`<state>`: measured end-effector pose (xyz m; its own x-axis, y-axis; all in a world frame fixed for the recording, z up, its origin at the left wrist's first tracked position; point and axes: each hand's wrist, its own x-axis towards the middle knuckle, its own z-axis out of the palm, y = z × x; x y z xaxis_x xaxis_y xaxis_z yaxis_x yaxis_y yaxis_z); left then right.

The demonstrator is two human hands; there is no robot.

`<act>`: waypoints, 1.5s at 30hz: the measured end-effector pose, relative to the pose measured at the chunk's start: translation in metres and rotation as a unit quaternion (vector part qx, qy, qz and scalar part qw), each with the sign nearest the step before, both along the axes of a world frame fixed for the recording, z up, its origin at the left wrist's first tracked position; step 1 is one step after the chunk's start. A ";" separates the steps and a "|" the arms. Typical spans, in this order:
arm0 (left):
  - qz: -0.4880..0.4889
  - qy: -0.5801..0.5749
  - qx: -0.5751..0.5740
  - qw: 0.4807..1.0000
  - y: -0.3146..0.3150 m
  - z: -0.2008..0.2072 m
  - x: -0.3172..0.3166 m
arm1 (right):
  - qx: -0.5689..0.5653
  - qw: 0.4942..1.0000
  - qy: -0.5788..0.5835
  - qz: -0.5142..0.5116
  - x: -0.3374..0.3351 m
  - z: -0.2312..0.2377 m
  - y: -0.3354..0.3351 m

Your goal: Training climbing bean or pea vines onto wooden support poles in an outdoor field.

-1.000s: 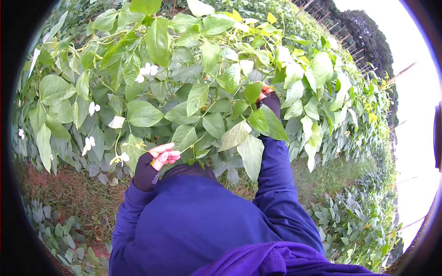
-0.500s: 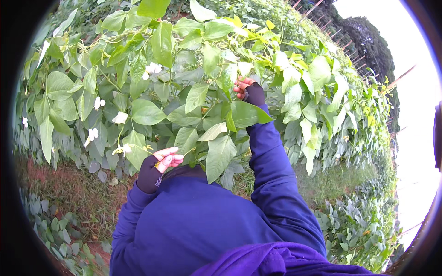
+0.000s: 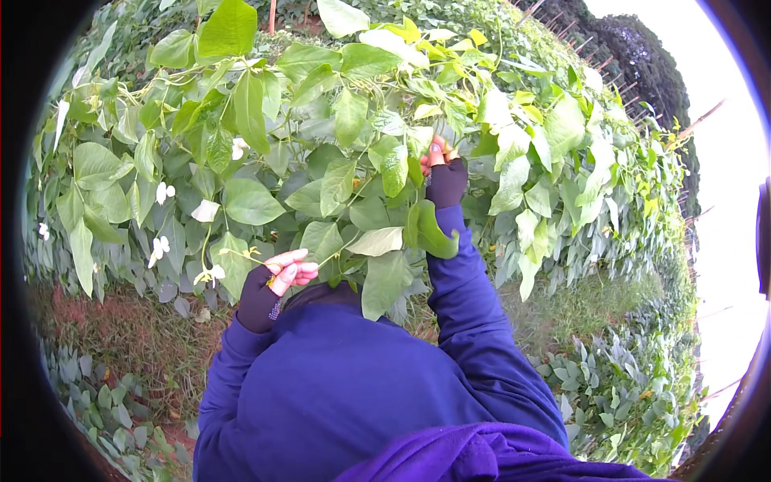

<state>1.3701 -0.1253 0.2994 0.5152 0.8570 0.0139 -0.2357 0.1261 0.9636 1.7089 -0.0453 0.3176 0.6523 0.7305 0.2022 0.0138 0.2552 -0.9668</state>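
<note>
My left hand [image 3: 287, 271], in a dark fingerless glove, is low in front of the climbing bean plant [image 3: 321, 193]. Its thumb and fingers pinch a thin green stem [image 3: 249, 255], which shows on the left of the fingertips. My right hand [image 3: 442, 167], gloved the same way, reaches higher into the foliage. Its thumb and fingertips are pressed together among leaves and stems; what lies between them is too small to make out. A curled green leaf [image 3: 432, 231] hangs against my right wrist. White flowers [image 3: 160, 247] hang left of my left hand.
Dense vines [image 3: 618, 185] run along the row to the right, with wooden stakes [image 3: 700, 120] rising behind. Grass and reddish soil [image 3: 120, 337] lie below at the left. Lower leafy plants [image 3: 618, 394] grow at the lower right. Dark trees [image 3: 642, 64] stand farther back.
My right hand has shifted slightly right and turned, its fingers drawing together. The leaf by my right wrist has curled downward, and nearby foliage has swayed. My left hand stays nearly in place.
</note>
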 end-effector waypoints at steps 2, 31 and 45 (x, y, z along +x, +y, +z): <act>-0.003 0.001 0.000 1.000 -0.001 0.001 0.002 | 0.058 0.985 -0.150 -0.057 0.013 -0.025 0.003; -0.035 -0.018 0.021 0.999 -0.017 -0.014 -0.006 | -0.142 0.978 -0.096 0.120 0.046 0.030 0.049; -0.021 -0.109 0.104 0.988 0.048 0.082 0.018 | -0.211 0.920 -0.327 -0.036 0.044 0.061 0.033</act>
<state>1.3880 -0.0770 0.3817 0.5158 0.8017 0.3022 -0.4400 -0.0548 0.8963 1.7530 -0.0126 0.3786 0.5410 0.7943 0.2764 0.6305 -0.1656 -0.7583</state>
